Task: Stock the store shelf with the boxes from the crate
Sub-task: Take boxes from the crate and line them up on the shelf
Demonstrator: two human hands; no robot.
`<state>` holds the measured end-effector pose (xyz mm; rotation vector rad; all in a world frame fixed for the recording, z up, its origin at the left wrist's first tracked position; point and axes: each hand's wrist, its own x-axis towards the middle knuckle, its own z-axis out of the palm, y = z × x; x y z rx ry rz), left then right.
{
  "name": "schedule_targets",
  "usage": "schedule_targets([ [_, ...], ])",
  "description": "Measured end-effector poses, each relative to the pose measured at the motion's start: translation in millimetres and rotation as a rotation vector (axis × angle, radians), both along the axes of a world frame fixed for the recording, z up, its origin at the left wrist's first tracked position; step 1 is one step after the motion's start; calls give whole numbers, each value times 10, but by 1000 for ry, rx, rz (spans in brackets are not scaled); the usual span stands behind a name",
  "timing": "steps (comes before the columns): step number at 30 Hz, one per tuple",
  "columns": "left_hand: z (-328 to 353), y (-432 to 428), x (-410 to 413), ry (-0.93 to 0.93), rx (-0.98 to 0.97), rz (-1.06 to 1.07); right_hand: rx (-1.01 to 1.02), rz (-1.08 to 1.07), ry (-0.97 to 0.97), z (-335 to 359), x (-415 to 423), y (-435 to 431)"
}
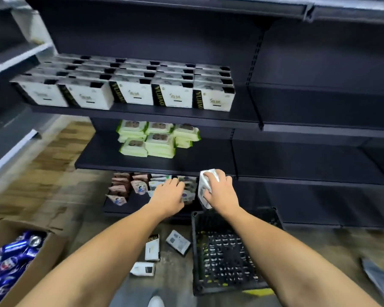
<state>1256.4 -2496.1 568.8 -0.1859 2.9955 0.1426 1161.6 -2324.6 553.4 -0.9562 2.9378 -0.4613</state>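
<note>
- Right hand (220,191), fingers curled over the top and thumb on the side, grips a white box (201,192), held upright above the far rim of the crate and in front of the bottom shelf.
- Left hand (170,193) reaches forward with fingers relaxed and slightly bent, holding nothing, above the pouches (140,187) on the bottom shelf (142,203); whether it touches them cannot be told.
- The black plastic crate (195,240) stands on the floor (98,229) under the right forearm.
- Three loose boxes (178,242) lie on the floor just left of the crate, tipped at different angles.
- Rows of stocked boxes (133,94), white with black sides, fill the left part of the upper shelf (142,115).
- Green-and-white soft packs (160,142) are stacked on the middle shelf (102,158).
- A cardboard carton (42,258) at lower left holds blue cans (11,258).
</note>
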Motion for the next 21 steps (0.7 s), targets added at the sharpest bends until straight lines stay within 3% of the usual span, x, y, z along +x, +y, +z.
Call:
schedule_targets([
  [10, 55, -723, 704, 1, -35, 190, 19, 203, 34, 91, 384, -926],
  [21, 300, -2278, 1028, 39, -51, 212, -39, 164, 68, 296, 760, -2479],
])
